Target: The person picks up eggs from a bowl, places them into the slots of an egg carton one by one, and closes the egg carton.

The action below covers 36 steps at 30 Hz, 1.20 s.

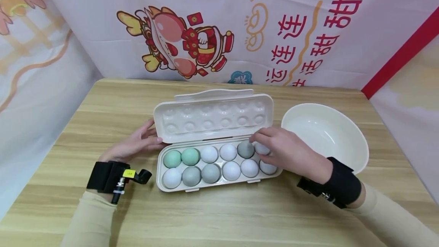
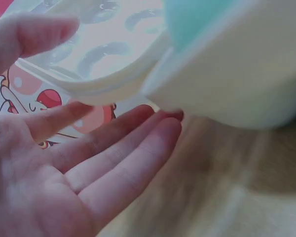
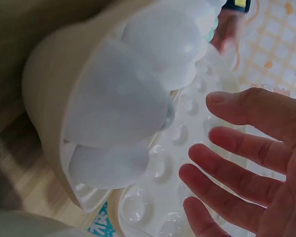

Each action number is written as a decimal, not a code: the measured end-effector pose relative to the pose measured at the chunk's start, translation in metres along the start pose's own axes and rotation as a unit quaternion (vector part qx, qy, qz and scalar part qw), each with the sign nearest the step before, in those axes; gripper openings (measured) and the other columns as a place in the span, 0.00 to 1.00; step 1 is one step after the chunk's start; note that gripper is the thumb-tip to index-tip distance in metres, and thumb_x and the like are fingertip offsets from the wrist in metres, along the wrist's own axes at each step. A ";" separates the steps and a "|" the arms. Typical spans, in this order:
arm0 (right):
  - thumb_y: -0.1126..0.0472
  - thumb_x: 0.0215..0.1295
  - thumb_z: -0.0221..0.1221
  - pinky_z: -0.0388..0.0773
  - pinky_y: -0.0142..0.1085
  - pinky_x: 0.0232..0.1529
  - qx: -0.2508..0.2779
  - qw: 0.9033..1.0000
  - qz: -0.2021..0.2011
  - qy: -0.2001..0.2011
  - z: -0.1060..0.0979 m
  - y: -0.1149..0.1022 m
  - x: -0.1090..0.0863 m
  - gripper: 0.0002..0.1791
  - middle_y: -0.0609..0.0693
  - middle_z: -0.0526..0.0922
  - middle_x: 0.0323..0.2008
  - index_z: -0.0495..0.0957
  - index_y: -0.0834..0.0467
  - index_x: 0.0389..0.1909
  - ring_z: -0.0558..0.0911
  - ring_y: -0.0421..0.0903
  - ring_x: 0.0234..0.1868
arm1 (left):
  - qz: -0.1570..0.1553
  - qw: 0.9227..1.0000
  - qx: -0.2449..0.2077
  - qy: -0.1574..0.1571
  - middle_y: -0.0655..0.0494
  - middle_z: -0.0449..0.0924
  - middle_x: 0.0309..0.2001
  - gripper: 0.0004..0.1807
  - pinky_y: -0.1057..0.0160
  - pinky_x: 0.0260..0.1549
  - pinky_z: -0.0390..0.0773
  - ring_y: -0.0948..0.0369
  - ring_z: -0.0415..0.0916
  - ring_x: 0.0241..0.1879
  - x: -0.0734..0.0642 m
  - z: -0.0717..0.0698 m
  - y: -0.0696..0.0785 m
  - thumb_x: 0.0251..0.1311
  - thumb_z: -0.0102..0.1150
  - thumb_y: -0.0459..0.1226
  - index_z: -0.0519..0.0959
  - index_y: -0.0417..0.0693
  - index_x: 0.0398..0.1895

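A cream egg carton (image 1: 213, 119) stands with its lid raised, holding two rows of eggs. Two mint-green eggs (image 1: 190, 157) sit at the back left; white eggs (image 1: 231, 170) and grey eggs (image 1: 211, 173) occupy other cups. My left hand (image 1: 137, 142) lies at the carton's left side, thumb near the hinge; the left wrist view shows the hand (image 2: 93, 173) with extended fingers under the edge. Over the right end, my right hand (image 1: 284, 148) hovers close to a grey egg (image 1: 245, 150). Seen from its wrist, that hand (image 3: 241, 173) has loose, spread fingers and holds nothing.
A cream bowl (image 1: 343, 140) stands right of the carton, behind the right forearm. Everything rests on a wood-grain table (image 1: 219, 216). A printed white cloth (image 1: 103, 7) hangs behind the table's far edge.
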State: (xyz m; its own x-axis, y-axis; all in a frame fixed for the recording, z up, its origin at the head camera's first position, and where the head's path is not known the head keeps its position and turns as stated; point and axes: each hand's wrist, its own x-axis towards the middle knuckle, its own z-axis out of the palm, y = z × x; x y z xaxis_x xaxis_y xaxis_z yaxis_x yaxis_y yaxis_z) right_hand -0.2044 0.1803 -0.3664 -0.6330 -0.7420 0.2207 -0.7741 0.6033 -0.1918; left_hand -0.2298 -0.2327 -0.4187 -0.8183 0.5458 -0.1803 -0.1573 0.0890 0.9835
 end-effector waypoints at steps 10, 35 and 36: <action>0.57 0.41 0.71 0.77 0.37 0.28 -0.024 0.999 0.044 0.000 -0.005 -0.004 -0.040 0.19 0.47 0.80 0.33 0.79 0.55 0.38 0.74 0.40 0.26 | 0.088 0.996 0.009 0.009 0.41 0.49 0.64 0.34 0.59 0.47 0.79 0.56 0.68 0.54 0.009 0.004 0.028 0.68 0.39 0.28 0.43 0.60 0.71; 0.61 0.42 0.71 0.82 0.38 0.30 0.065 0.971 0.193 0.121 0.022 -0.028 -0.095 0.24 0.54 0.84 0.35 0.77 0.61 0.43 0.82 0.45 0.32 | 0.149 0.987 -0.002 0.069 0.56 0.71 0.47 0.11 0.67 0.37 0.80 0.63 0.70 0.46 0.015 0.013 0.050 0.70 0.38 0.35 0.65 0.40 0.51; 0.60 0.42 0.71 0.82 0.38 0.30 0.069 0.969 0.201 0.126 0.024 -0.029 -0.095 0.25 0.55 0.84 0.36 0.76 0.62 0.43 0.82 0.46 0.32 | 0.144 0.987 0.005 0.071 0.56 0.71 0.47 0.12 0.67 0.37 0.80 0.63 0.71 0.45 0.015 0.013 0.052 0.70 0.38 0.35 0.65 0.39 0.52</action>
State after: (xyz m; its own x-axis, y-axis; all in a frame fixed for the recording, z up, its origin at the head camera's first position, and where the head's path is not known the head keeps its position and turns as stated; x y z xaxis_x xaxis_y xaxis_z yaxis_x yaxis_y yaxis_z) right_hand -0.1215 0.2265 -0.4051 -0.8790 -0.3488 0.3250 -0.4662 0.7715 -0.4329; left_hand -0.2431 -0.2095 -0.3705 -0.8972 0.4282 0.1078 0.0979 -0.0452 0.9942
